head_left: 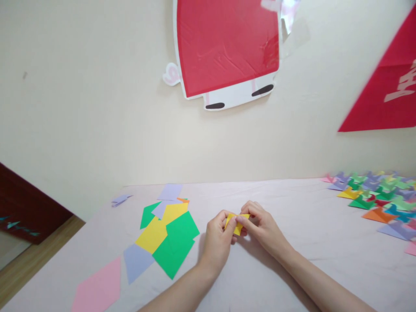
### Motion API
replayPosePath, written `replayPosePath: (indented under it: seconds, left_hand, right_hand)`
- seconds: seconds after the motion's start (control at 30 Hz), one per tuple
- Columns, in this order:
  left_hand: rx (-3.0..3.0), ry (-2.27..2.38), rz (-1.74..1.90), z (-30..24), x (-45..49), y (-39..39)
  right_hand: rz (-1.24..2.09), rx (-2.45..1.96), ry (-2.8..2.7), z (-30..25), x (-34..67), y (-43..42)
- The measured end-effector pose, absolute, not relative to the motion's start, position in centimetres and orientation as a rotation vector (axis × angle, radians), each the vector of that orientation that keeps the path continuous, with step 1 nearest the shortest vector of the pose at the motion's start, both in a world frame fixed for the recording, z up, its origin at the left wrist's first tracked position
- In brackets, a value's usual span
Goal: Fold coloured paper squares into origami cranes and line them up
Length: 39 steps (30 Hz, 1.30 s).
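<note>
A small folded yellow paper piece (237,222) is held just above the pale pink table cover (292,260), pinched from both sides. My left hand (218,240) grips its left part with fingers curled. My right hand (261,227) pinches its right part with thumb and fingertips. Both hands meet near the middle of the table.
Loose flat paper squares lie left of my hands: green (177,245), yellow (155,234), lilac (138,261), pink (99,288). Several folded coloured paper shapes (380,197) crowd the far right. The wall carries a red-and-white decoration (227,47). The table's left edge drops to a wooden floor (29,260).
</note>
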<state>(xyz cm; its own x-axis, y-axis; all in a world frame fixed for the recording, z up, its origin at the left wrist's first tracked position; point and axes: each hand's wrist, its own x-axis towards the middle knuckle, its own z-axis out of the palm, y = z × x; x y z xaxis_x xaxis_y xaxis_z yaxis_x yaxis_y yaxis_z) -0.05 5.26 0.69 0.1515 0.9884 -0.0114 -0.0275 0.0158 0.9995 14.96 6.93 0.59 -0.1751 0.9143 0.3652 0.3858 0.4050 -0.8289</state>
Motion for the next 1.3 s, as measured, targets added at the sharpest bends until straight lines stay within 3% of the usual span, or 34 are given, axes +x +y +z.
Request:
replayPosePath:
  seconds: [0.37, 0.63, 0.97, 1.3]
  left_hand:
    - [1.126, 0.984, 1.018, 0.7, 0.2, 5.8]
    - [1.14, 1.008, 0.956, 0.5, 0.1, 6.1]
    - [1.165, 0.792, 0.921, 0.7, -0.3, 6.4]
    - [1.319, 1.042, 1.039, 0.7, -1.0, 6.3]
  right_hand:
    - [0.89, -1.129, -1.668, 0.3, 15.4, 7.2]
    - [0.821, -1.154, -1.643, 0.3, 15.5, 7.5]
    - [1.057, -1.137, -1.436, 0.1, 15.8, 8.0]
    - [0.88, -1.258, -1.233, -0.7, 18.3, 9.2]
